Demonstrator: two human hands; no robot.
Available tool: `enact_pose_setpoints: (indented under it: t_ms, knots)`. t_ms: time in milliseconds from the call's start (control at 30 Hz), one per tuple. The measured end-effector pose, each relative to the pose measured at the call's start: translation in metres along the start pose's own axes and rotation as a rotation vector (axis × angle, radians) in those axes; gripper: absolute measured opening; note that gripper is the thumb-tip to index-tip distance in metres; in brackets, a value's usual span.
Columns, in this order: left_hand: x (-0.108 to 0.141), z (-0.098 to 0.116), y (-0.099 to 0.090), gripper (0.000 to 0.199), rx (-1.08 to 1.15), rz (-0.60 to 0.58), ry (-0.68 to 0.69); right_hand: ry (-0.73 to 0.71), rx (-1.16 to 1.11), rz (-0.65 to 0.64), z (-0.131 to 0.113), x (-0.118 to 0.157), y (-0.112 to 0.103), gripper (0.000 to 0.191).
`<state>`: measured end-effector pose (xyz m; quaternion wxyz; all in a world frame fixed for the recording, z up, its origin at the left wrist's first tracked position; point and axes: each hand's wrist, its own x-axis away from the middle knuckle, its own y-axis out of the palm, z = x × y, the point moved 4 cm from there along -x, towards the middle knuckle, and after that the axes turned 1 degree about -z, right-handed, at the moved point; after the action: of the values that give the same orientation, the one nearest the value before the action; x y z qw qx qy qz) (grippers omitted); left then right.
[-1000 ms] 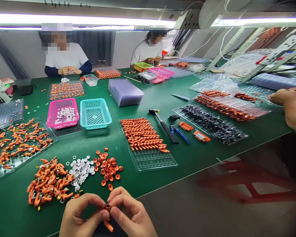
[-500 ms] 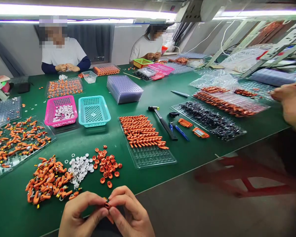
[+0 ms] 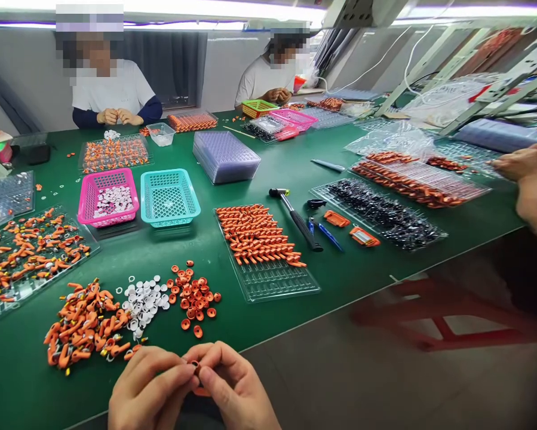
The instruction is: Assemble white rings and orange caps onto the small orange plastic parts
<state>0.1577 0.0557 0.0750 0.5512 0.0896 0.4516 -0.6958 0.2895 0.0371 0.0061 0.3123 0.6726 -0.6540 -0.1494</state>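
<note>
At the table's front edge, my left hand (image 3: 152,385) and my right hand (image 3: 238,387) meet with their fingertips pinched on one small orange earbud piece (image 3: 196,366). Its round rim shows between the fingers, and some orange shows below; the rest is covered. Just beyond my left hand lies a heap of orange stemmed earbud pieces (image 3: 84,325) with yellowish ends. Beside it are a pile of small white round caps (image 3: 143,304) and a group of orange cup-shaped shells (image 3: 196,298).
A clear tray (image 3: 279,286) holds rows of orange stems. Behind stand a pink basket (image 3: 83,200) and a turquoise basket (image 3: 169,222). A hammer (image 3: 301,224) lies right of the tray. Two people sit across the table; another person's hands (image 3: 530,179) are at the right.
My fingers have shifted around the orange piece, and its round opening now faces more upward. Both hands stay together at the table edge. The view has tilted slightly.
</note>
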Motion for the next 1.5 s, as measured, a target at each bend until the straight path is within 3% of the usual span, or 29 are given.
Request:
enact_pose_setpoints:
  t_ms: [233,367,633,833,1067,1133,1267,1367,1500]
  knots:
    - [0.012,-0.005,-0.003,0.037,-0.069,-0.060,-0.034,-0.052,-0.089,-0.020,0.000,0.000,0.003,0.022]
    - [0.013,-0.005,-0.005,0.039,-0.049,-0.053,-0.049,0.000,-0.121,-0.006,0.003,0.001,0.002,0.028]
    - [0.015,-0.005,-0.005,0.045,-0.026,-0.053,-0.051,-0.004,-0.161,0.010,0.001,0.000,0.001,0.020]
    - [0.013,-0.005,-0.005,0.041,-0.049,-0.080,-0.030,-0.089,-0.055,-0.074,0.003,-0.003,-0.005,0.015]
    - [0.014,-0.005,-0.004,0.037,-0.023,-0.054,-0.058,-0.091,-0.014,-0.099,0.001,-0.003,-0.004,0.014]
    - [0.013,-0.005,-0.003,0.030,0.056,-0.032,-0.119,-0.121,0.005,-0.109,-0.002,-0.003,-0.001,0.014]
    - [0.009,-0.013,-0.003,0.015,0.251,0.047,-0.367,-0.198,0.073,-0.117,-0.011,-0.004,0.002,0.012]
    - [0.005,-0.017,-0.001,0.014,0.336,-0.042,-0.436,-0.167,0.093,-0.130,-0.015,-0.004,0.003,0.014]
    - [0.002,-0.022,0.001,0.016,0.417,-0.198,-0.403,-0.154,0.170,-0.133,-0.021,-0.003,0.003,0.022]
